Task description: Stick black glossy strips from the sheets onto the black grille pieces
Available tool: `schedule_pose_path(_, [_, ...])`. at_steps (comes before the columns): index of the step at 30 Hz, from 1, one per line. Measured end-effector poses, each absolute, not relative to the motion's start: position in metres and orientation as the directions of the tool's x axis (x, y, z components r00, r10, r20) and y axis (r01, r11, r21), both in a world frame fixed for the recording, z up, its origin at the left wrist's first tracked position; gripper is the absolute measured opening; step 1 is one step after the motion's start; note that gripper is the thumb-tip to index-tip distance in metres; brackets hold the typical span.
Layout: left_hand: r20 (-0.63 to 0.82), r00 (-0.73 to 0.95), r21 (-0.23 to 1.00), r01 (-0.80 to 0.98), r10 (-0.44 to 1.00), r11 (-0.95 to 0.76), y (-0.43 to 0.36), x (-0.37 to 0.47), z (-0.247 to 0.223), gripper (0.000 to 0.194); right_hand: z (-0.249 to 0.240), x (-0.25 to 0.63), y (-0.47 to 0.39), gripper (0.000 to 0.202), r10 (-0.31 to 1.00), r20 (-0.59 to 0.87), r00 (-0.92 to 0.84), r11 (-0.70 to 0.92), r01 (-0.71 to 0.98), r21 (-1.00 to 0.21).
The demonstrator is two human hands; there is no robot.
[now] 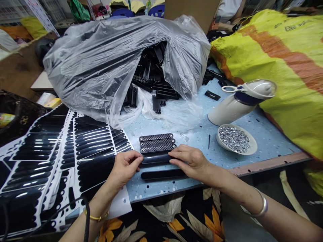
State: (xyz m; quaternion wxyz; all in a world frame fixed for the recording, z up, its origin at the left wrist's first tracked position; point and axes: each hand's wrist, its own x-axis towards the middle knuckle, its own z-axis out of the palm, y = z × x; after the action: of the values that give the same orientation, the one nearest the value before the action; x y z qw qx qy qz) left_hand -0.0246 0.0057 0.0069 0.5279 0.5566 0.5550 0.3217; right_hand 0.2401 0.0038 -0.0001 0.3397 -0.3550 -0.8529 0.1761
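A glossy black strip (155, 159) stretches between my two hands, just below a row of textured pieces. My left hand (127, 164) pinches its left end between thumb and fingers. At the right end, my right hand (188, 159) is closed with fingertips on the strip. Three black plastic pieces (156, 143) with a crosshatched face and silvery spots at their ends lie side by side above it. Nearer to me, a second long black piece (163, 174) lies on the blue table, its right end partly behind my right hand. What lies under the strip is hidden.
Sheets of black strips (94, 144) overlap at the left. A clear plastic bag (106, 64) spills black parts (156, 67) at the back. To the right are a bowl of small metal pieces (234, 139), a tilted white container (237, 104) and a yellow sack (282, 50).
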Motion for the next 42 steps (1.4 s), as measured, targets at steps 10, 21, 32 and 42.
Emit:
schedule_pose_path(10, [-0.244, 0.161, 0.942, 0.273, 0.956, 0.194, 0.005, -0.025, 0.006, 0.020, -0.003, 0.241, 0.002, 0.017, 0.780, 0.427, -0.456, 0.619, 0.469, -0.630])
schedule_pose_path(21, [-0.257, 0.138, 0.939, 0.270, 0.956, 0.213, 0.005, -0.024, 0.006, 0.021, -0.010, 0.241, -0.002, 0.021, 0.717, 0.514, -0.471, 0.697, 0.502, -0.513])
schedule_pose_path(32, [-0.262, 0.134, 0.936, 0.274, 0.956, 0.218, 0.006, -0.023, 0.008, 0.023, -0.011, 0.249, -0.017, 0.018, 0.747, 0.584, -0.317, 0.636, 0.596, -0.490])
schedule_pose_path(42, [-0.220, 0.175, 0.940, 0.302, 0.959, 0.161, 0.006, -0.022, 0.004, 0.024, -0.017, 0.239, -0.019, 0.027, 0.918, 0.390, -0.068, 0.326, 0.690, -0.646])
